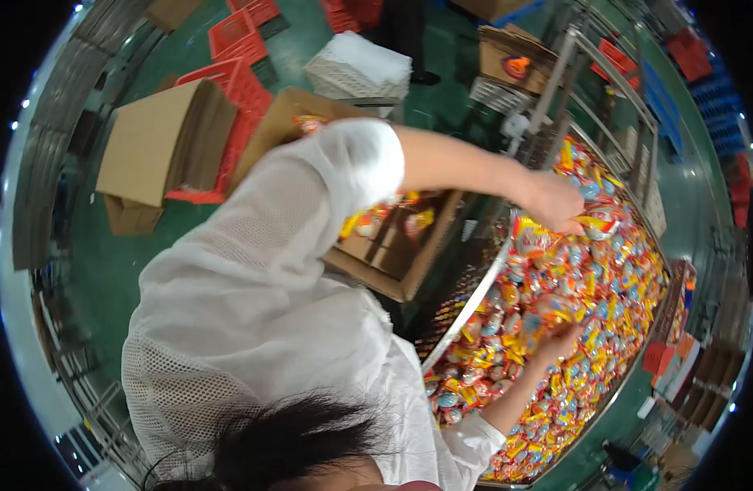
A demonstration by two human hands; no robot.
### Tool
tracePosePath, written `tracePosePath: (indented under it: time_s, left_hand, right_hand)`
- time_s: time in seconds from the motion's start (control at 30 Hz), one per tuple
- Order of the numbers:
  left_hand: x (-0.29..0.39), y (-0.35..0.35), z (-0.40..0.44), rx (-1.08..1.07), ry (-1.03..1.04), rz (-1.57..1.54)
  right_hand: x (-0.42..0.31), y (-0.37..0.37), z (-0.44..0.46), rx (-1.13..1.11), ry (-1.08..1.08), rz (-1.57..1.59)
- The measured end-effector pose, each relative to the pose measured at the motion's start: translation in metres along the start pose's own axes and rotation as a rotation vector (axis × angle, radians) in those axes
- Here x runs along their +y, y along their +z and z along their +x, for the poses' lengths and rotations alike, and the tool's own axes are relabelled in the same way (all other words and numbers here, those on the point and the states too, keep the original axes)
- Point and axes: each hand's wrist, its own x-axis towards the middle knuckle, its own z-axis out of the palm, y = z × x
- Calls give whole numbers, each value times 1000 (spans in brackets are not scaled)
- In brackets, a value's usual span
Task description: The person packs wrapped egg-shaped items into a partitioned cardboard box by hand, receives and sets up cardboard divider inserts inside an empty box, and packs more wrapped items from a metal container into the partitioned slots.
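Note:
A large metal-edged bin (484,307) is filled with small red, yellow and blue wrapped packets (614,327). My left hand (550,200) is over the bin's upper part, its fingers closed on a red and yellow packet (597,225). A larger red packet (534,237) lies just below that hand. Lower down, my right hand (560,340) is turned partly upward, its fingers curled round a shiny wrapped packet (556,309), somewhat blurred. Both hands are apart from each other.
An open cardboard box (405,290) with some packets stands left of the bin, partly behind my left arm. Further off are red crates (233,37), a large carton (147,147), a white crate (356,69), a metal frame (556,78) and a person's dark-clothed leg (403,37).

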Motion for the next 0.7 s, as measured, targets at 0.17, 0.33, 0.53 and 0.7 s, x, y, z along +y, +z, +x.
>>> tracePosePath:
  time_s: [0.17,0.33,0.53,0.7]
  left_hand:
    - [-5,-98,-149,-332,-13,235]
    - [-52,-65,-297,-551,-382,394]
    - [-100,19,-379,-416,-471,538]
    - [-74,-13,-386,-457,-622,406]
  right_hand:
    - [-121,-10,39,193,-473,173]
    - [-265,53,2,-356,-449,380]
    - [-303,162,-71,-905,-800,138]
    - [-294,153,-85,-1021,-739,36]
